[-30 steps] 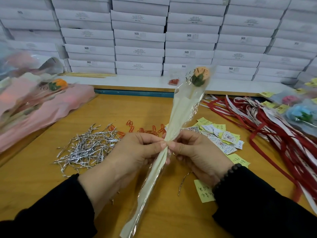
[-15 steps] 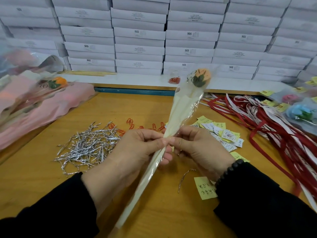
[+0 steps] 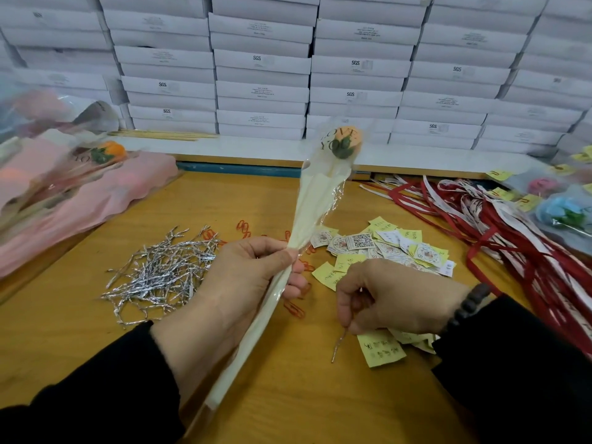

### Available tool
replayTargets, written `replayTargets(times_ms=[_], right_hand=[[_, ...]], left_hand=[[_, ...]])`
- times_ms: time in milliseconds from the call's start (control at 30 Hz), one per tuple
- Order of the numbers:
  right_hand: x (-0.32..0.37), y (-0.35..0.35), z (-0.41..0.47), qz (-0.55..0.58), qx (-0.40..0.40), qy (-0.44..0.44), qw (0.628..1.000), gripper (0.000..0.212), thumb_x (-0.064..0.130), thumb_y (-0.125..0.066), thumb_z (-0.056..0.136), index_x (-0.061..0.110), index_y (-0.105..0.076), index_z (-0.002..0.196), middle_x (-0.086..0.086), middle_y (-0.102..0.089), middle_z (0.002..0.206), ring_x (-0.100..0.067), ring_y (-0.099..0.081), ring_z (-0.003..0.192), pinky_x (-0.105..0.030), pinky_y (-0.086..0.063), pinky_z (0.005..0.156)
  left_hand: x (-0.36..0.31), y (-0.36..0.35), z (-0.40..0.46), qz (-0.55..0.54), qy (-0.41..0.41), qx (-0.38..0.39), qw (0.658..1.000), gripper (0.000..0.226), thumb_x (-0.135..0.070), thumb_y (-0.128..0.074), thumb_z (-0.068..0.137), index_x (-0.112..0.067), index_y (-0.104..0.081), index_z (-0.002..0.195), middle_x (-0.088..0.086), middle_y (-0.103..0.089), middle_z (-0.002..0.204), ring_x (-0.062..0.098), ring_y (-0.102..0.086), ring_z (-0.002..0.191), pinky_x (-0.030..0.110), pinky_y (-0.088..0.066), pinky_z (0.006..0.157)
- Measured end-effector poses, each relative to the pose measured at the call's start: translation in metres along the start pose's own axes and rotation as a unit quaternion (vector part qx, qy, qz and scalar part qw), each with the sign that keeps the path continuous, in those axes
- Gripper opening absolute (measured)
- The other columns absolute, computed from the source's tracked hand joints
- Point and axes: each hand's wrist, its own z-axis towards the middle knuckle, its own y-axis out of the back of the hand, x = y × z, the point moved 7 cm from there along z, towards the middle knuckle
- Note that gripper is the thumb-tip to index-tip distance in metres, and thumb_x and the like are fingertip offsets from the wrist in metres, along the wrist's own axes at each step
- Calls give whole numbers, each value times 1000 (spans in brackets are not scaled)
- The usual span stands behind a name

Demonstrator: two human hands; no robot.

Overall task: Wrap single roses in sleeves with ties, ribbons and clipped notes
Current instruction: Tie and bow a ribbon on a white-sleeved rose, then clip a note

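Sleeve [image 3: 285,296] gripped at gathered neck by left hand [image 3: 243,283], fingers clenched round it, held slanted above desk [image 3: 288,395]. Single tie [image 3: 339,346] pinched by right hand [image 3: 390,302], low beside yellow notes [image 3: 381,349]. Tying step judged in hand; tie to be wound round neck next. Rose [image 3: 346,142] seen at sleeve top, farther off. Silver ties [image 3: 160,277], ribbons [image 3: 512,238] lying farther back.

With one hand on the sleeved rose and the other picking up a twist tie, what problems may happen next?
1. Only the left hand pinches the sleeved rose at the gathered neck; the cellophane may loosen before it is tied.
2. The right hand pinches a single twist tie near one end, so it may slip out.
3. The sleeve's long tail hangs over red paper clips and may sweep them away.
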Motion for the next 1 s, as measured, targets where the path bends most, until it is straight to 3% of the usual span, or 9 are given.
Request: replayTargets(times_ms=[133,233,333,467,633,733,1000], right_hand=[[2,-4,2,-19,15,0,1000,25,13,-65,84,30,-56,67,5,-60,89,1,-47,64,-10,-38,55],[-1,0,-1,-10,8,-5,1000,20,18,-56,90,29,-52,75,13,-51,76,5,-47,62,-10,-38,54],[-2,20,-8,117,-42,13,992,14,16,-59,90,23,-56,78,10,-55,68,5,-50,52,-9,-40,51],[3,39,-14,330,-150,69,929,9,5,-66,81,14,-64,80,3,-60,63,-5,-53,52,-15,-43,49],[23,27,-6,446,-280,115,842,8,-1,-68,78,6,-67,74,4,-61,56,-1,-52,48,-11,-40,46],[32,17,1,463,-308,118,823,7,-5,-67,78,1,-65,74,0,-60,55,1,-54,45,-10,-41,45],[19,17,3,416,-358,75,832,10,-1,-69,77,8,-67,70,4,-63,55,1,-55,52,-13,-45,54]], left_hand=[[1,2,2,10,-7,-7,1000,5,1,-60,83,2,-62,79,9,-64,55,11,-57,40,16,-46,38],[2,4,3,12,-16,-12,1000,6,0,-59,84,1,-62,79,8,-65,56,10,-57,41,16,-45,38],[1,4,4,2,-27,-15,1000,6,0,-59,84,2,-62,78,8,-64,56,10,-55,40,16,-43,38],[3,4,5,-2,-35,-16,999,6,-1,-59,85,3,-62,82,8,-63,57,10,-55,42,16,-43,39],[3,-1,1,-3,-45,-11,999,10,-4,-59,84,1,-64,77,8,-60,51,11,-50,38,16,-42,38],[4,-3,-2,-18,-45,-15,999,17,1,-55,87,-1,-61,70,9,-56,47,11,-48,34,16,-41,36],[5,-7,-3,-20,-54,-12,998,15,-4,-58,87,-4,-65,73,9,-62,53,11,-52,41,16,-44,40]])
